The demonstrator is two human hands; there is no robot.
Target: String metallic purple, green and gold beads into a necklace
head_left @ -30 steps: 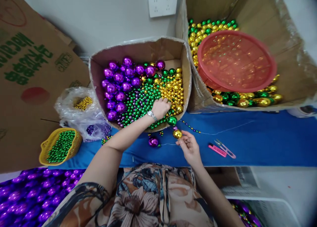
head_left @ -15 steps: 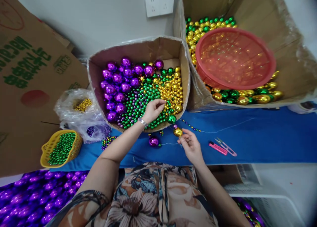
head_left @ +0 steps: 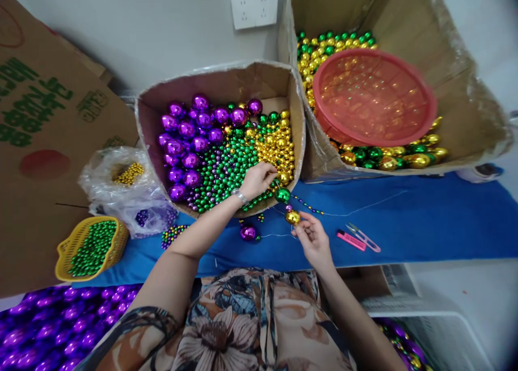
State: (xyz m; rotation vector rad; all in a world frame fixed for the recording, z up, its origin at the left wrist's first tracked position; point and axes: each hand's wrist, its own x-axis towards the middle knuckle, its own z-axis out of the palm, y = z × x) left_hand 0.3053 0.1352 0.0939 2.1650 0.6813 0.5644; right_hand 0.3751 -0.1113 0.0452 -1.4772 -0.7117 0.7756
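My left hand [head_left: 258, 181] is at the front right edge of a cardboard box [head_left: 220, 79] of loose beads, its fingertips pinched on what looks like a thin thread. Just below those fingers a large green bead [head_left: 282, 195] hangs on the thread, followed by a small pink-purple bead [head_left: 288, 208] and a large gold bead [head_left: 292, 217]. Thumb and fingers of my right hand [head_left: 314, 240] grip the gold bead from the right. On the blue cloth to the left lies a large purple bead [head_left: 248, 231], with thread running from it toward my right hand.
Pink-handled thread snips [head_left: 364, 237] and a pink box cutter [head_left: 351, 241] lie at right on the blue cloth [head_left: 429, 220]. A red basket [head_left: 374, 98] sits in a second box of beads. A yellow basket [head_left: 62, 263] of green beads and plastic bags [head_left: 109, 166] stand at left.
My left hand has shifted slightly right and down, closer to the green bead. My right hand keeps its grip on the gold bead. The whole view has turned a little.
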